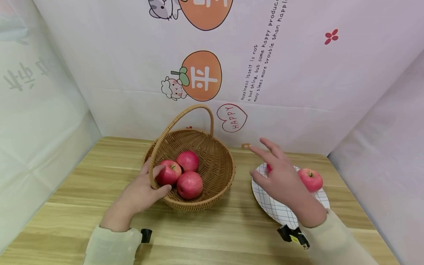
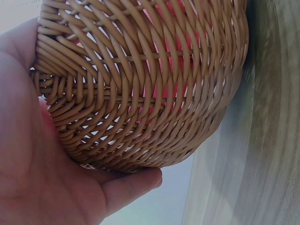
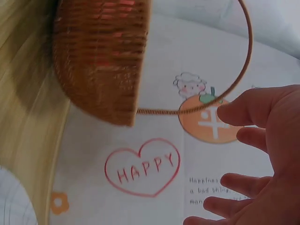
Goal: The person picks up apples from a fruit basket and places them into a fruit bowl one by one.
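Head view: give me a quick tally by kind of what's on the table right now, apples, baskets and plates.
Apples in the wicker basket: 3
Apples on the checked plate: 1 in clear view; a red sliver behind the right hand cannot be told
Baskets: 1, gripped at the rim by the left hand
Plates: 1
Total: 6

Looking like a staged tabletop booth, not a real kitchen: cartoon-printed backdrop sheets point(image 1: 265, 73) are walling in a wood-grain table point(image 1: 99, 206) on three sides.
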A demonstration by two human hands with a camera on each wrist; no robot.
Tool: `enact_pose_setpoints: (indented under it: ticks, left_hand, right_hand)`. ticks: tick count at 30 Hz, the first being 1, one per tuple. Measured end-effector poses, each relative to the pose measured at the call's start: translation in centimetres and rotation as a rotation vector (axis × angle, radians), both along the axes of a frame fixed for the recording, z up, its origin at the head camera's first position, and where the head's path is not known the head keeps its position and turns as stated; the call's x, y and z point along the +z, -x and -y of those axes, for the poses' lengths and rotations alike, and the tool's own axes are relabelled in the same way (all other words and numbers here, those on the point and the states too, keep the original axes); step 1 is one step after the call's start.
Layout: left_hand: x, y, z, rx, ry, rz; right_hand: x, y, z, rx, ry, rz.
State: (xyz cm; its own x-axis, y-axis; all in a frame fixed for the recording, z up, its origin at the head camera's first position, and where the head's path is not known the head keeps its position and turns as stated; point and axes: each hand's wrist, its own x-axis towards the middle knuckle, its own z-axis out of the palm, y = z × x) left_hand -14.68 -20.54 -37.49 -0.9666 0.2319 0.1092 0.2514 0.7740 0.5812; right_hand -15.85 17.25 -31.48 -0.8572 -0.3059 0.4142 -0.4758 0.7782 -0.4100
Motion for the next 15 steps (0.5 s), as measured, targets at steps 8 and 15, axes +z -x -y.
enact_pose_setpoints:
  ticks: [8,15]
  left_hand:
    - [-0.2,0.1,0.1,-0.02,-0.012,-0.028]
    - [-0.1,0.0,0.1,-0.008,0.0,-0.03]
  right_hand:
    - [-1.1,0.7,3.8,0.089,0.07,0.073]
    - [-1.5,1.2,6.3,0.115,0.131,0.152]
